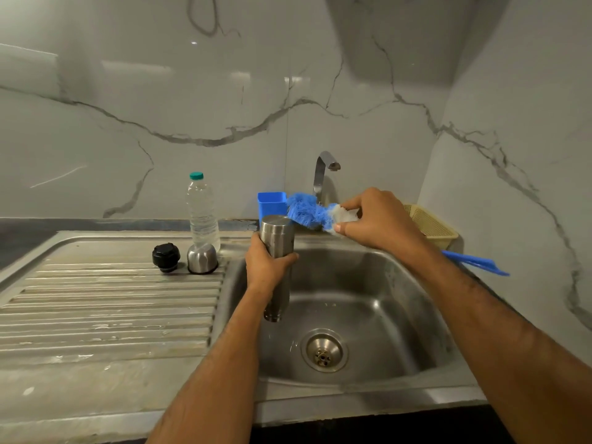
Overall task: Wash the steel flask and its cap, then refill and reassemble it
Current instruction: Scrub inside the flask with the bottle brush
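My left hand (268,263) grips the steel flask (278,238) around its middle and holds it upside down over the sink basin (378,302), its flat base up and its mouth pointing down. My right hand (379,219) holds a bottle brush (307,211) with blue and white bristles; its blue handle (474,262) sticks out behind my forearm. The bristles touch the flask's upper end. On the draining board stand the black inner stopper (166,257) and the steel cup cap (202,257), side by side.
A clear plastic water bottle (202,213) with a teal cap stands behind the steel cup cap. A blue tub (271,201) and the steel tap (323,174) sit behind the basin. A yellow basket (431,225) is at the right. The ribbed draining board (105,309) lies left.
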